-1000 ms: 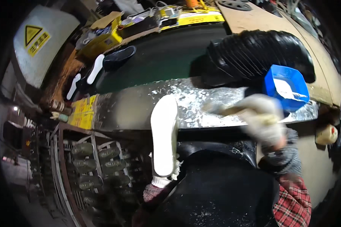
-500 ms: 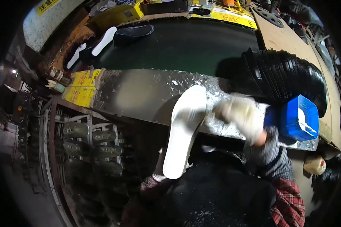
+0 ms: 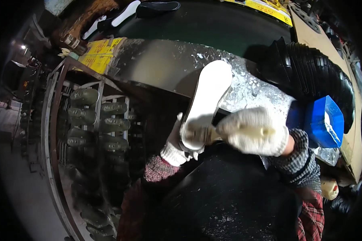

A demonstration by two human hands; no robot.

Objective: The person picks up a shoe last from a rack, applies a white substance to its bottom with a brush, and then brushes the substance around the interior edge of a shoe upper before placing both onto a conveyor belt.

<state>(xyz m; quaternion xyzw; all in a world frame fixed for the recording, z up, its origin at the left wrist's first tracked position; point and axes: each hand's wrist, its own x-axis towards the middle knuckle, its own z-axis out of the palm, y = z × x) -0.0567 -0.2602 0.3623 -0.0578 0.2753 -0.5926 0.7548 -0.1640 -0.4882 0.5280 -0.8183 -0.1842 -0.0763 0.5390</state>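
A shoe sole with a white upper face (image 3: 211,90) is held slanting over the bench edge, its broad end pointing away from me. My left hand (image 3: 173,146), in a white knit glove, grips the near end from below and the left. My right hand (image 3: 255,130), gloved too, is closed round the handle of a brush (image 3: 204,135). The bristles lie on the near end of the white face; motion blurs them slightly. To the right stands a blue container (image 3: 317,125) with white stuff inside and on its wall.
Black soles (image 3: 309,74) are stacked at the right behind the container. A dark green belt surface (image 3: 197,26) runs beyond the white-smeared bench (image 3: 157,60), with several soles at its far left. On my left stands a metal rack (image 3: 54,132) bearing dark green shoe-shaped pieces (image 3: 114,124).
My right hand has moved left and nearer, bringing the brush onto the sole's near end. The view has tipped downward, showing more of my left hand, still on the sole.
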